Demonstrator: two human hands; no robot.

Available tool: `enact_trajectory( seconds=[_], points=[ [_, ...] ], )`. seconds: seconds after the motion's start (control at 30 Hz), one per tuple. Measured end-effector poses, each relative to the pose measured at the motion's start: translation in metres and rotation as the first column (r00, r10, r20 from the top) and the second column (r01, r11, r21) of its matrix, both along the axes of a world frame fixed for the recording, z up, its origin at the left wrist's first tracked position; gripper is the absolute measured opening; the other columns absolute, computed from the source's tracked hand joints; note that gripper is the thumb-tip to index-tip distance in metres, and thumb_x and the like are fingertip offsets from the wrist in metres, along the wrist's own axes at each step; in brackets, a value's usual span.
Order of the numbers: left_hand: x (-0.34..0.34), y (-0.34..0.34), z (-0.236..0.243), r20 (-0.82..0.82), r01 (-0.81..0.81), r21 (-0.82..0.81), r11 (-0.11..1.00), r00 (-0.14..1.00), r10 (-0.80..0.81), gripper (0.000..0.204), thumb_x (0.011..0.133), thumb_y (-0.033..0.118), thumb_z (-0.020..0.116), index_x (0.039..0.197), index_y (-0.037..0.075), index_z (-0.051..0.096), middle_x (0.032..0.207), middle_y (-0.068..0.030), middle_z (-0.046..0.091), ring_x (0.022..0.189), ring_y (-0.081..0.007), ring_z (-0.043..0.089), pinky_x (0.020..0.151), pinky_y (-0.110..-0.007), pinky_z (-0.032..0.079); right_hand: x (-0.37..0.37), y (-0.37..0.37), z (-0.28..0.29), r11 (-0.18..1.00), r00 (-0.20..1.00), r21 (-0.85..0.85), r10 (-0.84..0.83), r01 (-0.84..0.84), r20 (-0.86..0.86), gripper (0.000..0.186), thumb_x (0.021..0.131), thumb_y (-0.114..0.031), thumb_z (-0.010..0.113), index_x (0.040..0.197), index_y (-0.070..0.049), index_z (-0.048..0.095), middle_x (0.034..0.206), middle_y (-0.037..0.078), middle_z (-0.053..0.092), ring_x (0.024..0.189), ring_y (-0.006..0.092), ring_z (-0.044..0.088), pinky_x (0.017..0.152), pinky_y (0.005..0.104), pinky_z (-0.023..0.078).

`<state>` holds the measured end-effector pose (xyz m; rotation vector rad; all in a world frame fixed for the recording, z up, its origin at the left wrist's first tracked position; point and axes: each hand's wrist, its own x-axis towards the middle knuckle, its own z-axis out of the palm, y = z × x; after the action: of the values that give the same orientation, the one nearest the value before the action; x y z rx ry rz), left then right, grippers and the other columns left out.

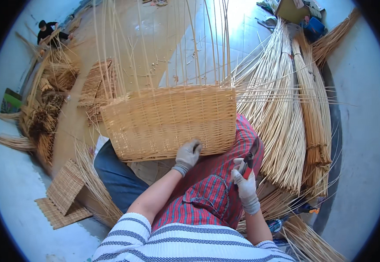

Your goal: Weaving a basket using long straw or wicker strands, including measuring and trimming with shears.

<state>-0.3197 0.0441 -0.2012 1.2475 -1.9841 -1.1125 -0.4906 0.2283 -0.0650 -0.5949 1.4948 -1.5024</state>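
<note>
A woven wicker panel point(172, 118) lies tilted across my lap, with long loose stakes rising from its far edge and thin strands sticking out past its right side. At the near edge of the panel, my left hand point(189, 154), in a pale work glove, has its fingers curled against the weave and grips it. My right hand point(246, 187), also gloved, is apart from the panel, over my right thigh. It is closed on a red-handled pair of pruning shears point(248, 167), their dark jaws pointing away from me. A red plaid apron point(207, 198) covers my lap.
Large bundles of pale rods point(281, 118) lie to the right along the wall. On the left are heaped wicker bundles point(46, 113), woven pieces point(99, 85) and flat woven mats point(65, 187). Another person point(48, 32) sits at the far left. Cut scraps point(155, 65) litter the floor ahead.
</note>
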Motion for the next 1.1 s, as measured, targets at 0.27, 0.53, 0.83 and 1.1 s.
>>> enact_trajectory(
  seconds=[0.27,0.53,0.83,1.1],
  points=[
    [0.001,-0.077,0.14,-0.056,-0.137,-0.548,0.825,0.99,0.127,0.045,0.096,0.012,0.076,0.139,0.008,0.061,0.13,-0.0151,0.069,0.087,-0.0231,0.068,0.077,-0.036,0.056,-0.009,-0.067,0.02,0.983,0.991,-0.127,0.136,-0.136,-0.007,0.033,0.104,-0.012,0.068,0.132,-0.002,0.055,0.083,0.001,0.059,0.069,0.0115,0.058,0.067,0.0279,0.05],
    [-0.079,-0.202,0.195,0.765,0.416,0.026,0.909,0.577,-0.286,0.046,0.101,0.032,0.063,0.137,0.004,0.064,0.136,-0.0266,0.067,0.12,-0.0394,0.07,0.102,-0.047,0.055,0.021,-0.085,0.005,0.972,0.944,-0.084,0.232,-0.218,0.236,0.03,0.104,-0.009,0.07,0.131,-0.005,0.059,0.086,-0.003,0.057,0.072,0.0078,0.057,0.065,0.0253,0.049],
    [-0.073,-0.213,0.143,0.201,0.096,-0.05,0.994,0.976,-0.084,0.024,0.108,0.017,0.055,0.112,0.001,0.072,0.091,-0.0099,0.071,0.085,-0.0207,0.07,0.08,-0.035,0.058,0.011,-0.047,-0.026,0.969,0.885,0.093,0.167,-0.228,0.435,0.039,0.106,-0.02,0.069,0.138,-0.003,0.054,0.09,0.0,0.062,0.074,0.0097,0.059,0.07,0.0287,0.052],
    [-0.069,-0.129,0.137,-0.482,0.016,0.105,0.994,0.875,0.037,0.018,0.107,0.012,0.064,0.122,0.007,0.072,0.112,-0.0054,0.074,0.078,-0.0109,0.069,0.06,-0.03,0.057,0.015,-0.055,-0.025,0.978,0.856,0.03,0.164,-0.205,0.49,0.045,0.105,-0.019,0.07,0.142,-0.002,0.051,0.094,0.003,0.061,0.078,0.0111,0.059,0.074,0.0307,0.053]
  ],
)
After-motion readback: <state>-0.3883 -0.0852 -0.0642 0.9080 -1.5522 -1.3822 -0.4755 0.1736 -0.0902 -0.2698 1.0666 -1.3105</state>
